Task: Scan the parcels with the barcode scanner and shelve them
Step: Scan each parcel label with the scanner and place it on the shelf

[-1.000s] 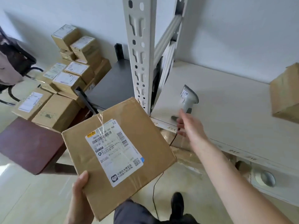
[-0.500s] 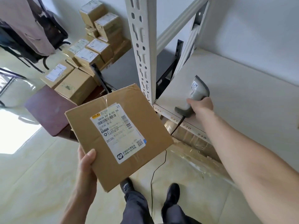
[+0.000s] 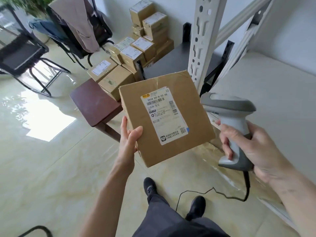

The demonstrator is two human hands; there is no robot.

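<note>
your left hand (image 3: 129,140) grasps the parcel (image 3: 166,117) at its lower left corner, with the thumb on the top face and the fingers along the left side. the parcel is in the air in front of you, above the floor (image 3: 51,168), tilted a little, with its label (image 3: 165,116) facing up to you. the label shows barcodes and the code b038.

your right hand (image 3: 251,147) grasps the scanner (image 3: 230,127) around its grip, fingers curled on the front of the handle. the scanner head is just beside the right edge of the parcel and points to the left, toward the parcel. i cannot tell if head and parcel touch. the cable (image 3: 213,192) hangs from the bottom of the handle and lies on the floor near your shoes (image 3: 150,186).

on your right is the shelf (image 3: 273,103), a pale board with a white post (image 3: 203,40) at its corner. behind the parcel stands a dark brown table (image 3: 93,101), and on it and next to it there is a pile of boxes (image 3: 136,48), many with white labels. on the far left are black chairs (image 3: 22,53), one with clothes (image 3: 82,26) hanging on it.
</note>
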